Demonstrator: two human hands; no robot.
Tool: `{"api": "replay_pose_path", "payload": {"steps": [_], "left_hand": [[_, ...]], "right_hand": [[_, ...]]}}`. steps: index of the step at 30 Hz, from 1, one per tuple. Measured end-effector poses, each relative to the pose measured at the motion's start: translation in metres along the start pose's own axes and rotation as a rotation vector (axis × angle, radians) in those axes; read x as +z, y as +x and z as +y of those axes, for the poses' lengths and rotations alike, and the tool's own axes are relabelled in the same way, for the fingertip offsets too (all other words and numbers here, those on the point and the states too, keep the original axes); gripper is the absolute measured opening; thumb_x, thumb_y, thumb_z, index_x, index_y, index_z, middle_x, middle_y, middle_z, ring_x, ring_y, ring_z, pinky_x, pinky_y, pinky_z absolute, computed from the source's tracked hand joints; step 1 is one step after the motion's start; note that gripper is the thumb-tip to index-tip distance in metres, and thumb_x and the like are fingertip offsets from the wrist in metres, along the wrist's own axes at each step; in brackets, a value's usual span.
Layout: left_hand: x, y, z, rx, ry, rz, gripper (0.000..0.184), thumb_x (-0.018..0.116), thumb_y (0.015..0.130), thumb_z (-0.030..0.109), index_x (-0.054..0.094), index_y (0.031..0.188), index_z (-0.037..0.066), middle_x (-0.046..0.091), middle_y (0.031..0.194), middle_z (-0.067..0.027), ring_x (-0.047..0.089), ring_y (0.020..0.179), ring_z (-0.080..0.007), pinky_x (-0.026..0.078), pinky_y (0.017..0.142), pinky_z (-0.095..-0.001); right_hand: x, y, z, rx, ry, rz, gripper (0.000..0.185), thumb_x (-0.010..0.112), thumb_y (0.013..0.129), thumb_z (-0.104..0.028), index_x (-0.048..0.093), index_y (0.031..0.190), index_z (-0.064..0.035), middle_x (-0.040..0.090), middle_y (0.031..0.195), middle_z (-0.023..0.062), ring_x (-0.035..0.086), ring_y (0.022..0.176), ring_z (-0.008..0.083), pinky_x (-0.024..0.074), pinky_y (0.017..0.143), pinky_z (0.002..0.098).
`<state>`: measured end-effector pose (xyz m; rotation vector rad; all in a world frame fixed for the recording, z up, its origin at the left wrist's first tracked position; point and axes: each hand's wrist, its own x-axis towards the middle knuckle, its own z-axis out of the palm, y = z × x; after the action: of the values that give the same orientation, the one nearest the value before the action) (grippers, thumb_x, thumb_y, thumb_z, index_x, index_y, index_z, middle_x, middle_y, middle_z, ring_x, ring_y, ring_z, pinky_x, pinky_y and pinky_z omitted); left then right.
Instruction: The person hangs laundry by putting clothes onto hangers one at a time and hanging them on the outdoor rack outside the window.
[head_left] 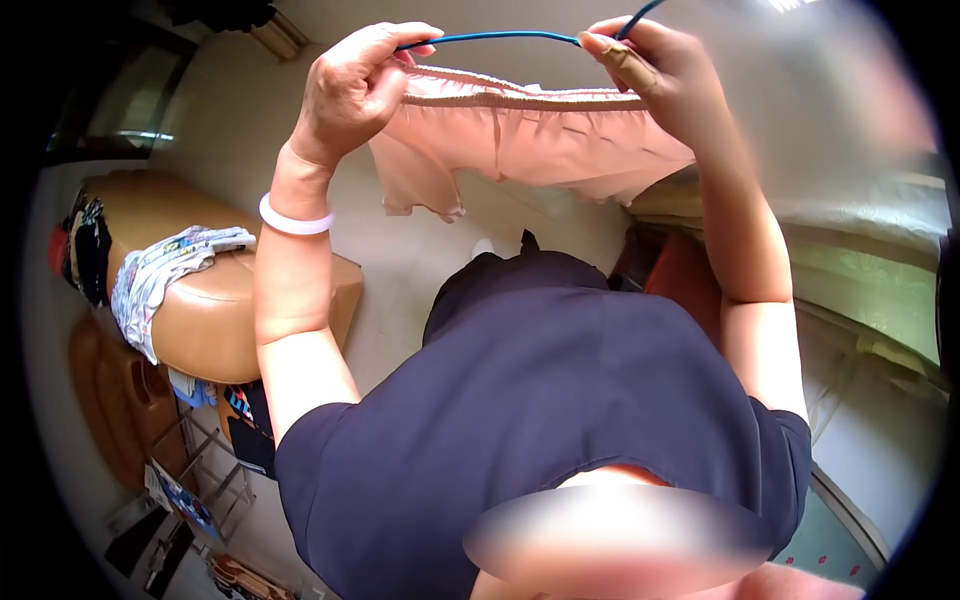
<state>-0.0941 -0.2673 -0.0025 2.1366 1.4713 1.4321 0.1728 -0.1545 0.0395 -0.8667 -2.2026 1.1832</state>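
Both my arms are raised in front of me, holding up a pair of pale pink pants (530, 140) with a gathered elastic waistband. My left hand (355, 85) is closed at the left end of a thin blue clothes hanger (495, 36), with the waistband's corner against its fingers. On the other side, my right hand (660, 75) pinches the hanger, and the waistband's right end meets this hand. The hanger's bar arches just above the waistband, and another blue part rises past my right fingers. The pants hang open at the top, their legs drooping below.
To the left stands a tan padded seat (210, 300) with a patterned cloth (165, 270) draped over it. Dark clothes (92, 245) lie at its far end. A metal rack (205, 450) is below it. Pale green curtains (870, 270) hang on the right.
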Motion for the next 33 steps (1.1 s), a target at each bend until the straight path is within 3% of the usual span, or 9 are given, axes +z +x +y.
{"api": "replay_pose_path", "payload": {"steps": [5, 8, 12, 17, 20, 22, 25, 30, 33], "left_hand": [[-0.004, 0.004, -0.016, 0.071, -0.025, 0.030, 0.018, 0.061, 0.085, -0.005, 0.065, 0.103, -0.003, 0.063, 0.085, -0.0076, 0.061, 0.078, -0.0127, 0.050, 0.072, -0.0215], [-0.020, 0.008, -0.009, 0.065, -0.032, 0.089, 0.018, 0.060, 0.085, -0.005, 0.065, 0.102, -0.003, 0.063, 0.087, -0.0072, 0.061, 0.080, -0.0125, 0.049, 0.074, -0.0215], [-0.036, 0.013, -0.015, 0.032, -0.017, 0.119, 0.018, 0.061, 0.085, -0.005, 0.065, 0.102, -0.002, 0.063, 0.090, -0.0066, 0.061, 0.082, -0.0126, 0.049, 0.076, -0.0215], [-0.066, 0.037, 0.018, 0.105, 0.074, 0.241, 0.017, 0.065, 0.076, -0.009, 0.067, 0.091, 0.000, 0.063, 0.083, -0.0078, 0.059, 0.078, -0.0149, 0.049, 0.069, -0.0263], [-0.076, 0.044, 0.002, 0.112, 0.001, 0.251, 0.019, 0.063, 0.076, -0.011, 0.067, 0.090, 0.000, 0.063, 0.081, -0.0073, 0.058, 0.073, -0.0160, 0.049, 0.067, -0.0270], [-0.064, 0.026, -0.053, -0.207, -0.135, 0.260, 0.018, 0.063, 0.075, -0.011, 0.067, 0.089, -0.001, 0.063, 0.080, -0.0069, 0.059, 0.072, -0.0166, 0.049, 0.067, -0.0267], [-0.073, 0.013, -0.053, -0.103, -0.020, 0.295, 0.014, 0.065, 0.076, -0.008, 0.068, 0.087, 0.000, 0.064, 0.078, -0.0072, 0.059, 0.074, -0.0164, 0.049, 0.067, -0.0268], [-0.089, 0.022, -0.029, -0.026, 0.038, 0.264, 0.012, 0.067, 0.077, -0.006, 0.069, 0.086, 0.001, 0.065, 0.078, -0.0073, 0.059, 0.075, -0.0160, 0.048, 0.068, -0.0266], [-0.096, 0.033, -0.026, -0.048, -0.129, 0.234, 0.010, 0.065, 0.080, -0.005, 0.068, 0.089, 0.000, 0.063, 0.081, -0.0056, 0.059, 0.077, -0.0142, 0.048, 0.071, -0.0254]], "right_hand": [[-0.018, -0.010, 0.000, -0.015, -0.037, 0.117, 0.022, 0.062, 0.090, -0.019, 0.065, 0.101, -0.0002, 0.064, 0.082, 0.0020, 0.056, 0.074, 0.0078, 0.0454, 0.067, 0.0223], [-0.038, -0.012, 0.020, -0.457, -0.382, 0.217, 0.021, 0.067, 0.084, -0.018, 0.066, 0.100, -0.0034, 0.063, 0.080, 0.0062, 0.052, 0.065, 0.0147, 0.0458, 0.064, 0.0275], [-0.052, -0.030, 0.068, -0.638, -0.821, 0.217, 0.010, 0.064, 0.084, -0.007, 0.064, 0.091, 0.0000, 0.058, 0.072, 0.0092, 0.054, 0.058, 0.0232, 0.0450, 0.052, 0.0309], [-0.066, -0.031, 0.035, -0.992, -0.877, 0.527, 0.015, 0.056, 0.088, -0.009, 0.063, 0.076, -0.0034, 0.063, 0.075, 0.0079, 0.057, 0.061, 0.0270, 0.0469, 0.053, 0.0350], [-0.070, -0.027, 0.036, -0.716, -0.327, 0.529, 0.028, 0.049, 0.094, -0.013, 0.056, 0.072, 0.0007, 0.054, 0.064, 0.0084, 0.046, 0.054, 0.0199, 0.0365, 0.051, 0.0300], [-0.062, -0.033, 0.071, -0.209, -0.128, 0.442, 0.040, 0.048, 0.098, -0.024, 0.052, 0.067, 0.0004, 0.042, 0.056, 0.0031, 0.038, 0.052, 0.0122, 0.0308, 0.049, 0.0278], [-0.049, -0.042, 0.105, -0.284, -0.018, 0.442, 0.039, 0.050, 0.097, -0.031, 0.061, 0.073, -0.0006, 0.049, 0.065, 0.0006, 0.043, 0.058, 0.0086, 0.0363, 0.056, 0.0228], [-0.042, -0.036, 0.053, -0.321, -0.024, 0.286, 0.044, 0.063, 0.087, -0.022, 0.051, 0.125, -0.0039, 0.051, 0.118, 0.0075, 0.049, 0.105, 0.0169, 0.0434, 0.084, 0.0311], [-0.037, -0.038, 0.046, -0.198, 0.104, 0.101, 0.026, 0.059, 0.091, -0.014, 0.059, 0.111, 0.0010, 0.059, 0.102, 0.0073, 0.054, 0.092, 0.0165, 0.0447, 0.080, 0.0278]]}}
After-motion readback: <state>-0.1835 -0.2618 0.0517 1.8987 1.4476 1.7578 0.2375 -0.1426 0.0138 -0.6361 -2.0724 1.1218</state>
